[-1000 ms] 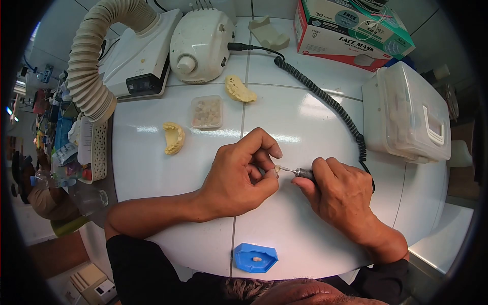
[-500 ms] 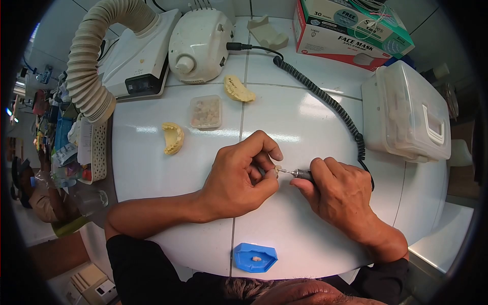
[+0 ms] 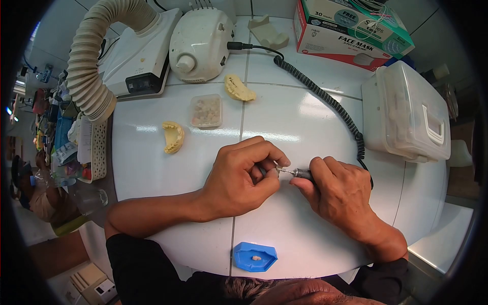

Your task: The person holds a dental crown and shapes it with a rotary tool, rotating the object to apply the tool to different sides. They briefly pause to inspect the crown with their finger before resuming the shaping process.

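My left hand pinches a small pale tooth-like piece between thumb and fingers; most of it is hidden by the fingertips. Wrapped in my right hand is a grey rotary handpiece, its thin metal bur pointing left and meeting the piece, though the exact contact is too small to tell. Below the hands lies a blue tray with another small pale piece in it. Two yellowish dental casts, one cast at left and one cast farther back, rest on the white table.
A clear box of small pale pieces lies between the casts. Behind it stand a white control unit and a ribbed hose. A coiled cord runs down the right side, near a lidded case. Mask boxes stand behind.
My left hand's index finger has shifted slightly right and down over the bur, and the other fingers have moved a little. The right hand and handpiece hold nearly the same place.
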Demonstrator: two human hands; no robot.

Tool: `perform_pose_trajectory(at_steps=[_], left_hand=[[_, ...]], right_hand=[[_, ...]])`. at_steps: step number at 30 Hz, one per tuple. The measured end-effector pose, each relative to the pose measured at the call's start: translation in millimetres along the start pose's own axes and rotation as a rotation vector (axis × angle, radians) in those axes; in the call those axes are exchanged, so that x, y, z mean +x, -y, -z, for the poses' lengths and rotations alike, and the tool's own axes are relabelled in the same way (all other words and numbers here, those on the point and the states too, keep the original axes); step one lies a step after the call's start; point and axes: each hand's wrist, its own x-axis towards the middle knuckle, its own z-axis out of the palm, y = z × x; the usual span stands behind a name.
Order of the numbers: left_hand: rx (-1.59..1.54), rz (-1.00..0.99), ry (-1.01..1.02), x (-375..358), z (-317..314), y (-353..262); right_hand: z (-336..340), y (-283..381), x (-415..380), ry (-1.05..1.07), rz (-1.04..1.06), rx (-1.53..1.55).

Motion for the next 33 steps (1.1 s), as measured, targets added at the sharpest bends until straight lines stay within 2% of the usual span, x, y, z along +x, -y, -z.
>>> perform_pose_trajectory(at_steps=[11, 14, 17, 33], left_hand=[[-0.069, 0.024, 0.03, -3.0, 2.0, 2.9], [-0.156, 0.025, -0.037, -4.0, -2.5, 7.4], [-0.103, 0.022, 0.034, -3.9, 3.0, 3.9], [-0.075, -0.007, 0.015, -2.6, 2.0, 4.2]], right_hand=[[1.3, -3.8, -1.8, -0.002, -0.009, 0.033], [2.4, -4.9, -2.9, 0.009, -0.014, 0.031], [1.1, -4.0, -2.8, 0.0, -0.017, 0.018], [1.6, -1.4, -1.6, -0.007, -0.004, -0.007]])
